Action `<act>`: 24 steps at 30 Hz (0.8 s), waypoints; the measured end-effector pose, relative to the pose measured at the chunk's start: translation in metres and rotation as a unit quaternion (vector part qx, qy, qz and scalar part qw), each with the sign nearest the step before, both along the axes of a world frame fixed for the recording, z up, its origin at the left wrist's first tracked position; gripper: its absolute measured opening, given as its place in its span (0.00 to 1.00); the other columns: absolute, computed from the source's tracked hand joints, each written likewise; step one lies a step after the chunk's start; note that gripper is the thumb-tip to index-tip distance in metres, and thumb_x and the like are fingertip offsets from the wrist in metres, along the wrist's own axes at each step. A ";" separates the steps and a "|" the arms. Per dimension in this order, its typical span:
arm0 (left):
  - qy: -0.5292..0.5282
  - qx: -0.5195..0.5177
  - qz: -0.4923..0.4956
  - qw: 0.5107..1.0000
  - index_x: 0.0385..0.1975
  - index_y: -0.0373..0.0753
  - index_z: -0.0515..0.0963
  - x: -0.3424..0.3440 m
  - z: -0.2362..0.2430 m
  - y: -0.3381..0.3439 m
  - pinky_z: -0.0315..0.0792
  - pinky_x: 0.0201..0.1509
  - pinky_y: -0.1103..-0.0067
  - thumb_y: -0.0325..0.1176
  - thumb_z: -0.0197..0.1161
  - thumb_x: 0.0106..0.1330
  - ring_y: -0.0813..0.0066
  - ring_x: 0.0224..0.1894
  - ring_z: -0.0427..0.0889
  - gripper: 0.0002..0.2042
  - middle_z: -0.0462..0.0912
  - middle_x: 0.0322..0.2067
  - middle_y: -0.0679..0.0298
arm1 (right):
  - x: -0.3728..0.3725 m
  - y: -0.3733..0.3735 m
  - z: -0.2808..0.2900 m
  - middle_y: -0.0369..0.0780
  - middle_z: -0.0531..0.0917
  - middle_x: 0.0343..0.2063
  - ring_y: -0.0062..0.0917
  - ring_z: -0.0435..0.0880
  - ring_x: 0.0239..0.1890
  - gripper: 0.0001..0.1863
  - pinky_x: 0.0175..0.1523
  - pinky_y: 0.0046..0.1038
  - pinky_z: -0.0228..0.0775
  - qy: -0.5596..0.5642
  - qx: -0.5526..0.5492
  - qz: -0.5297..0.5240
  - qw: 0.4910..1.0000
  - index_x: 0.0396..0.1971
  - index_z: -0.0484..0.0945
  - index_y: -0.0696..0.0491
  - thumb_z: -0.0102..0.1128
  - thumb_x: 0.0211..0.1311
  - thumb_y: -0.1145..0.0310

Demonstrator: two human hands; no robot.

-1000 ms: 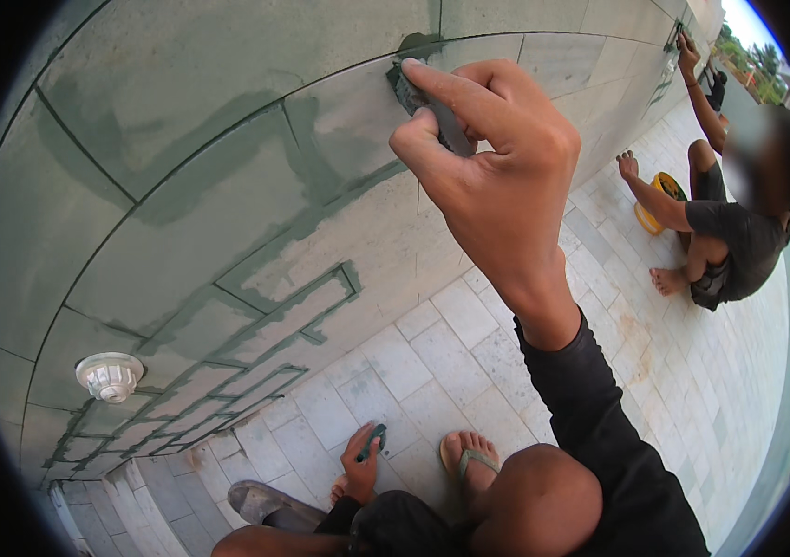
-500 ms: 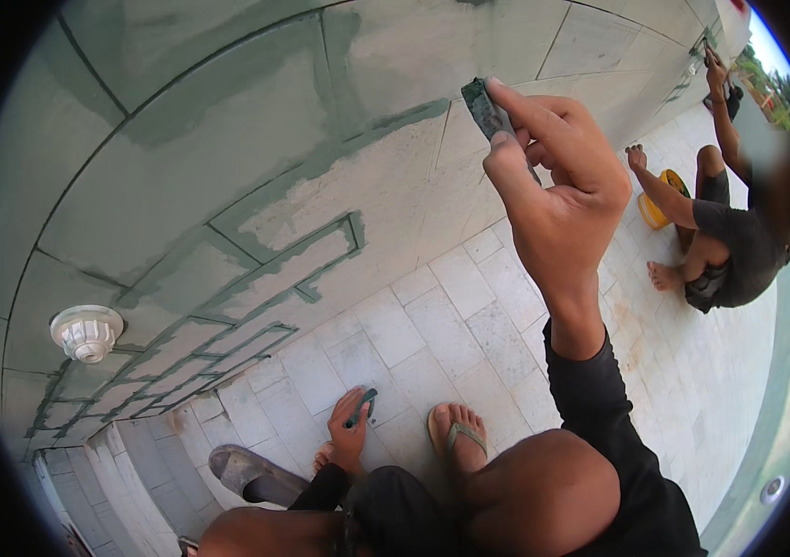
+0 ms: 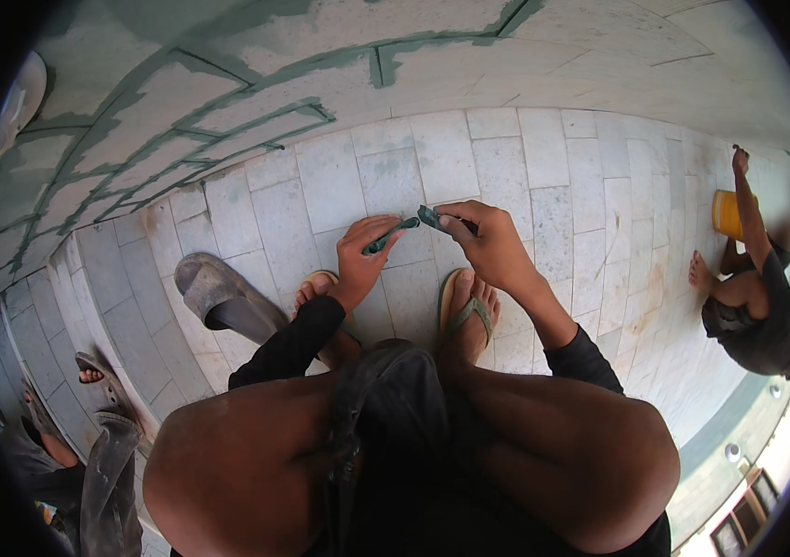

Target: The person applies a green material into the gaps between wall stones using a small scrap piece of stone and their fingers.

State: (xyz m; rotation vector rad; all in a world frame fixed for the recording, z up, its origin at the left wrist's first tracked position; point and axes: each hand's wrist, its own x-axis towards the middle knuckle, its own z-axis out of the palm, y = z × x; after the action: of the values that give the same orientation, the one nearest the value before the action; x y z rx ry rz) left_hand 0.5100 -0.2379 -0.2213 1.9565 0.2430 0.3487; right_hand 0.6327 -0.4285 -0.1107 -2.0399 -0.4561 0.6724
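Note:
Both hands meet low over the pale tiled floor (image 3: pixel 385 176), between my knees and the wall. My left hand (image 3: pixel 365 258) is closed around a curved, dark green piece (image 3: pixel 393 236), possibly a bent strip or small holder; its exact kind is unclear. In a pinch, my right hand (image 3: pixel 499 249) grips a small flat scraper-like piece (image 3: pixel 428 216) smeared with green paste. Its tip is close to the left-hand piece, and I cannot tell whether they touch. The wall (image 3: pixel 320 56) has dark green paste along its block joints, with lighter green smears around them.
A loose grey slide sandal (image 3: pixel 223 297) lies left of my feet. Steps (image 3: pixel 125 278) descend at the left, where another person's leg (image 3: pixel 111 492) shows. At the right a crouching person (image 3: pixel 752 316) reaches to the wall beside a yellow bucket (image 3: pixel 725 215). A white fixture (image 3: pixel 19 107) juts from the wall.
My right hand has come down from the wall with the scraper-like piece, to beside my left hand. The left hand has risen slightly off the floor area. The view has tilted downward.

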 end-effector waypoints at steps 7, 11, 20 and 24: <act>-0.022 0.095 -0.004 0.995 0.36 0.36 0.88 0.010 0.004 0.001 0.78 0.48 0.72 0.25 0.76 0.59 0.63 0.43 0.89 0.07 0.91 0.37 0.59 | 0.005 -0.006 -0.010 0.49 0.88 0.38 0.31 0.85 0.35 0.10 0.43 0.29 0.76 -0.011 -0.010 -0.008 1.000 0.46 0.86 0.60 0.63 0.70 0.72; 0.007 0.086 -0.023 0.996 0.37 0.35 0.86 0.015 0.007 0.000 0.78 0.48 0.71 0.25 0.74 0.62 0.61 0.43 0.88 0.06 0.90 0.37 0.57 | -0.001 -0.003 -0.015 0.49 0.88 0.37 0.31 0.85 0.34 0.11 0.42 0.30 0.76 0.014 -0.012 -0.020 1.000 0.47 0.86 0.60 0.62 0.71 0.71; 0.042 -0.066 -0.125 0.989 0.59 0.32 0.69 -0.016 0.010 0.018 0.64 0.72 0.62 0.23 0.62 0.71 0.55 0.64 0.77 0.19 0.79 0.57 0.50 | -0.006 0.003 -0.015 0.48 0.87 0.29 0.29 0.84 0.31 0.14 0.42 0.29 0.75 0.107 -0.002 -0.070 0.992 0.47 0.86 0.60 0.58 0.72 0.68; 0.008 0.011 -0.156 0.988 0.58 0.31 0.69 -0.013 0.012 0.016 0.59 0.77 0.57 0.18 0.58 0.70 0.50 0.67 0.75 0.17 0.79 0.59 0.47 | -0.004 -0.002 -0.016 0.42 0.83 0.23 0.22 0.80 0.28 0.15 0.37 0.27 0.72 0.159 0.006 -0.061 0.985 0.46 0.86 0.60 0.57 0.73 0.65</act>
State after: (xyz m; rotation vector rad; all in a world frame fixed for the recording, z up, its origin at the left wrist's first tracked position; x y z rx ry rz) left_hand 0.4967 -0.2219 -0.2090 1.9828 -0.0575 0.1306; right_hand 0.6284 -0.4303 -0.1264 -1.8865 -0.1472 0.8985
